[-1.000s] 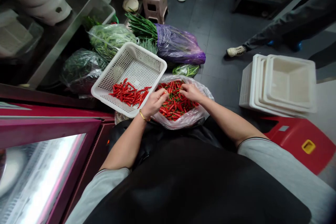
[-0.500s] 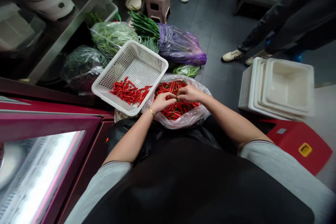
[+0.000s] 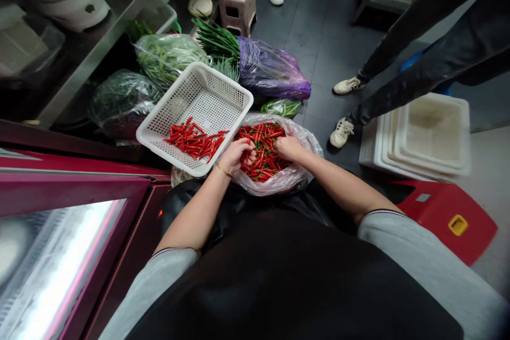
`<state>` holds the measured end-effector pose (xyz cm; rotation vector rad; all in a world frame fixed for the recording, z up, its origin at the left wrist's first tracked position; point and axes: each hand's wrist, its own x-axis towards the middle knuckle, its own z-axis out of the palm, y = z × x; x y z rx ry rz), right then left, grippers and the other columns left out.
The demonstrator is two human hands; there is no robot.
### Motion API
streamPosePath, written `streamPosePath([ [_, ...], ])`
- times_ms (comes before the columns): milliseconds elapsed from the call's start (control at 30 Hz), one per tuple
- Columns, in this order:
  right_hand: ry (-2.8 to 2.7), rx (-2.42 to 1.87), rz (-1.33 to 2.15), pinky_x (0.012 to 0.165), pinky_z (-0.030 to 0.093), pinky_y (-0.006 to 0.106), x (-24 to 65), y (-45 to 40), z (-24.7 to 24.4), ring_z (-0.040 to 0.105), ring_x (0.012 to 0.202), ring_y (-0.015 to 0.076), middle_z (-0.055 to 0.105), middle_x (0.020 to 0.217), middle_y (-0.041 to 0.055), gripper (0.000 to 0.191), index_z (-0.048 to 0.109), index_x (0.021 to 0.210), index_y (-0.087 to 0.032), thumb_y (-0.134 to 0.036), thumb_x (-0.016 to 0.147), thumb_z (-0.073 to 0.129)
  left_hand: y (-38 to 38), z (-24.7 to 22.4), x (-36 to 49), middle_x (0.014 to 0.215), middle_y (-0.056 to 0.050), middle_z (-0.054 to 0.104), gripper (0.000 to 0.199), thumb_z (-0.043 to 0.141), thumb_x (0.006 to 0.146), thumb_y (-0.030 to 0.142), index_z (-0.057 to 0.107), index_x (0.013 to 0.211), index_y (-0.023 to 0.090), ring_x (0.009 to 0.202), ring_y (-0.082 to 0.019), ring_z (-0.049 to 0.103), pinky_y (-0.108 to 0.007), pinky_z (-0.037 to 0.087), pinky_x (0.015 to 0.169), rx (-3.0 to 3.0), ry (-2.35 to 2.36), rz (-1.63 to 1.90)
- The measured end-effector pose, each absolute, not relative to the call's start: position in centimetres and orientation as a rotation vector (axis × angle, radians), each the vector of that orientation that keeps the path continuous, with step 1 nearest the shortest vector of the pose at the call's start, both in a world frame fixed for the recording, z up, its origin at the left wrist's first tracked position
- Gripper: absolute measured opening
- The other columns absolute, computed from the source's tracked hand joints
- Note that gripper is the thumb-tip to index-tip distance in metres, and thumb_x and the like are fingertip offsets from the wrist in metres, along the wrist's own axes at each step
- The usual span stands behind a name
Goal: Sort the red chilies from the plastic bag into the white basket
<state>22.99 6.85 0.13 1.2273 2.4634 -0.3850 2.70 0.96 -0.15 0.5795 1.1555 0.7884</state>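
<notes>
Near the middle of the frame, the left hand (image 3: pixel 236 156) has its fingers curled round red peppers (image 3: pixel 248 142), above the open plastic bag (image 3: pixel 263 187) of more peppers. The right hand (image 3: pixel 289 149) is bent over the bag's far side; its fingertips are hidden, so I cannot tell whether they grip anything. The white basket (image 3: pixel 207 111), left of centre, sits close by: a bump from the left wrist could tip it and spill its peppers. What supports it is hidden. Legs (image 3: pixel 418 77) at upper right are cut off.
</notes>
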Motion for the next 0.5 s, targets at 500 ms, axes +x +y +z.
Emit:
streamPosePath([
  [500,2.444,1.177,-0.317,0.073,0.046,0.030,22.1,7.1,0.1,0.066,0.090,0.0250,0.071,0.103,0.0179,0.032,0.070,0.101,-0.008,-0.019,0.091,0.042,1.0,-0.3,3.9,0.043,0.009,0.039,0.033,0.072,0.070,0.044,0.056,0.074,0.016,0.035,-0.005,0.034,-0.018,0.023,0.036,0.769,1.338,0.839],
])
